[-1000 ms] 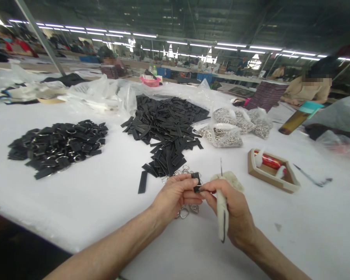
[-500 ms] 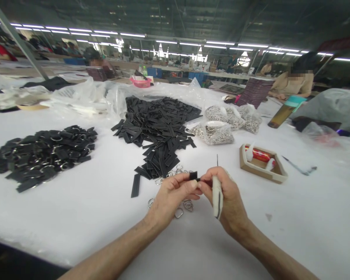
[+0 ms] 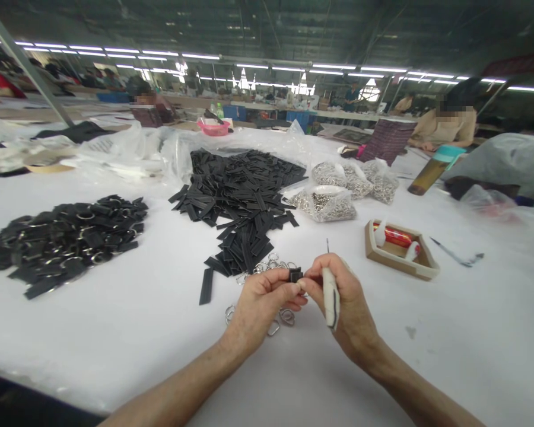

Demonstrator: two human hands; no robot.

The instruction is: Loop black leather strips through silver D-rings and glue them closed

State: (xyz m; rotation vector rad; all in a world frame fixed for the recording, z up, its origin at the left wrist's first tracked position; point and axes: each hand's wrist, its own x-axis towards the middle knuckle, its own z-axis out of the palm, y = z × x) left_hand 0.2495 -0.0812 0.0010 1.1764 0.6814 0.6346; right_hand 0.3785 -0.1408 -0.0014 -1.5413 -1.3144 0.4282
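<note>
My left hand (image 3: 264,296) is closed in a pinch on a small black strap (image 3: 295,274), which looks folded over. Opposite it, my right hand (image 3: 345,302) has its thumb and forefinger at the strap's right side. Also in my right hand is a thin-tipped tool with a cloth-wrapped handle (image 3: 331,299); its narrow metal tip points away from me. Several metal D-rings (image 3: 287,316) lie beneath and behind my hands. Whether a ring sits in the folded strap is hidden by my fingers. Just beyond is a heap of flat black straps (image 3: 244,184).
On the left lies a pile of black straps with rings (image 3: 71,237). Plastic bags of metal rings (image 3: 327,204) sit behind my right hand. To the right are a cardboard tray (image 3: 400,264) with a red tube, a metal tool (image 3: 458,254) and a bottle (image 3: 436,170). People work farther back.
The strap between my fingers has turned and now appears folded together. My right fingertips have shifted slightly left against it, and the wrapped tool has moved a little with them.
</note>
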